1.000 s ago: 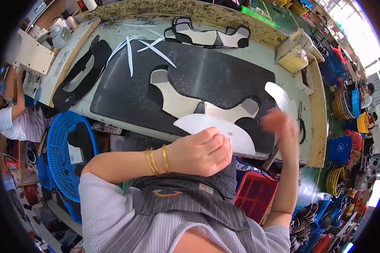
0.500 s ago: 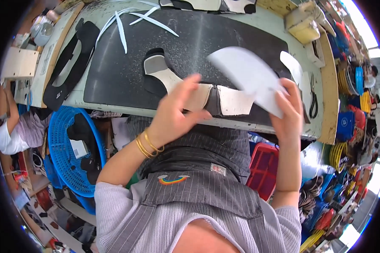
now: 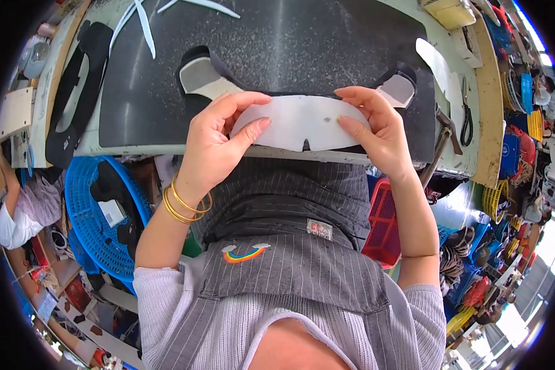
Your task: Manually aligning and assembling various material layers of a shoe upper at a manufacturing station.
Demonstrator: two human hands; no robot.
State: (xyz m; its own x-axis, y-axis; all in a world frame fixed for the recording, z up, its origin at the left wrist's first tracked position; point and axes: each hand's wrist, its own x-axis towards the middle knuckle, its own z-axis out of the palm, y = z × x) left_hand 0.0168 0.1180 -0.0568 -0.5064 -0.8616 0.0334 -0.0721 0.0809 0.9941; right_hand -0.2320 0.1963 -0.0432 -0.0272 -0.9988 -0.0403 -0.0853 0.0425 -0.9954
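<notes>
Between my two hands is a curved white stiffener sheet (image 3: 299,117) with a small notch in the middle of its lower edge. My left hand (image 3: 225,132) pinches its left end between thumb and fingers. At the other end, my right hand (image 3: 376,126) grips it the same way. The sheet lies over the middle of a black shoe upper piece with a pale lining (image 3: 213,86), covering that part. The upper's two ends stick out past my hands on the black mat (image 3: 253,55).
Black-handled scissors (image 3: 467,120) and a white curved sheet (image 3: 435,61) lie at the right. A metal hammer-like tool (image 3: 445,132) rests near the front edge. Left are another black upper (image 3: 83,92) and a blue basket (image 3: 92,216). Pale blue strips (image 3: 145,28) lie at the back.
My right hand has brought the white sheet down and left over the upper's middle. My left hand, free before, now holds its left end. The view has shifted slightly.
</notes>
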